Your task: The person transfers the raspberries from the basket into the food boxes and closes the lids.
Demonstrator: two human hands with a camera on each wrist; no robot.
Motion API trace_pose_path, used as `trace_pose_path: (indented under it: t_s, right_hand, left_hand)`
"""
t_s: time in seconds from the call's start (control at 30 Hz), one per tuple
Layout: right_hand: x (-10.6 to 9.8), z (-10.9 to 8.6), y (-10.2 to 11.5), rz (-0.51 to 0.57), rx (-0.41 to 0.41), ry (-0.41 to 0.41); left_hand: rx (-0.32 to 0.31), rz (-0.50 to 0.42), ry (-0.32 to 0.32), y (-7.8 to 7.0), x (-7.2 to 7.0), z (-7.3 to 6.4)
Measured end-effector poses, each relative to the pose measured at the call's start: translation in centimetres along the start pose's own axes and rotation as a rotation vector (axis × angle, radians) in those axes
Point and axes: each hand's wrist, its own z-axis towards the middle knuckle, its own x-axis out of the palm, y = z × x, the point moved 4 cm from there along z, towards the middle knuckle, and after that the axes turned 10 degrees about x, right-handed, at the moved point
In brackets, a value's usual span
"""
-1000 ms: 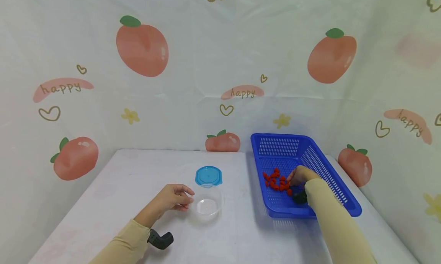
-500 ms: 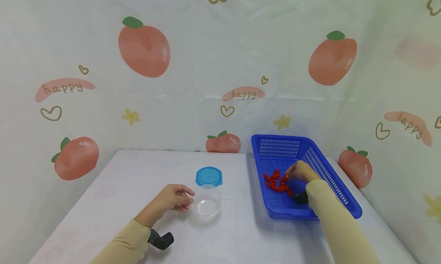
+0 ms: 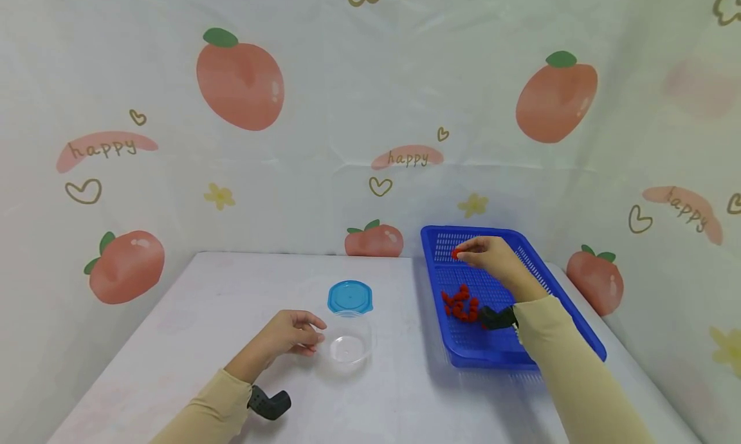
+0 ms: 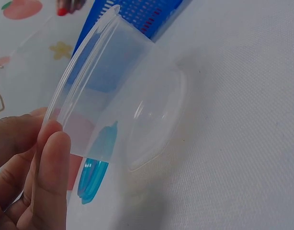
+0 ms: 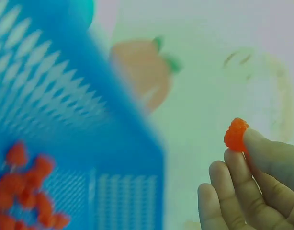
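Note:
My right hand (image 3: 496,262), raised over the blue plastic basket (image 3: 431,270), pinches a red raspberry (image 5: 235,135) between thumb and fingertips. Below it, several more raspberries (image 3: 460,307) lie loosely heaped on the basket's floor, towards its left side. At the middle of the table, a round clear plastic container (image 3: 348,349) stands upright with its mouth up. My left hand (image 3: 289,333) pinches its rim from the left, with thumb and finger at the edge in the left wrist view. Nothing shows inside the container.
A blue lid (image 3: 350,296) lies flat on the white table (image 3: 231,289) just behind the container. The basket's raised, slotted walls stand to the right. A printed cloth (image 3: 324,109) hangs behind the table. A dark wrist mount (image 3: 269,403) sticks out from the left sleeve.
My right hand has picked a raspberry from the heap and lifted it up, away from me and slightly left. The left hand and the container have stayed in place.

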Motion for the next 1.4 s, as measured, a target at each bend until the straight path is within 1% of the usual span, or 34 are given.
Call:
trace_pose_path:
  t_s: [0.17,0.3,0.37,0.47,0.57,0.67,0.77,0.83,0.93,1.1,1.27,1.4]
  right_hand:
    - [0.5,-1.9,2.7,0.116,-0.064,0.047]
    - [2.1,-3.2,4.2,0.242,-0.087,0.106]
    - [3.4,-3.7,4.6,0.295,-0.082,0.127]
    - [5.9,-4.4,4.9,0.336,-0.083,0.146]
    - [8.7,-5.0,5.0,0.37,-0.104,0.186]
    - [11.3,-5.5,5.0,0.424,-0.132,0.25]
    - [13.6,-5.9,4.8,0.463,-0.159,0.3]
    - [14.9,-6.0,4.6,0.484,-0.168,0.315]
    - [16.4,-6.1,4.1,0.499,-0.16,0.321]
    - [18.3,-5.7,3.0,0.519,-0.102,0.295]
    - [19.3,-5.1,2.0,0.507,-0.061,0.251]
    - [19.8,-4.8,1.5,0.474,-0.036,0.229]
  left_hand:
    - [0.009,-0.004,0.002,-0.1,0.0,0.0]
    - [0.016,-0.006,0.003,-0.1,-0.1,0.0]
    - [0.013,-0.009,0.001,0.0,-0.1,0.1]
    - [0.008,-0.007,-0.003,0.2,-0.1,0.1]
    - [0.001,-0.005,-0.007,0.3,-0.2,0.1]
    - [-0.002,0.0,-0.008,0.2,-0.2,0.1]
    - [0.001,-0.004,-0.003,0.1,-0.1,0.0]
    - [0.005,-0.008,-0.001,0.1,-0.1,0.0]
    - [0.007,-0.009,0.0,0.1,0.0,-0.1]
    - [0.007,0.006,-0.002,0.0,0.0,0.0]
    - [0.005,0.022,-0.006,0.0,0.1,0.0]
    - [0.0,0.028,-0.012,0.0,0.1,-0.1]
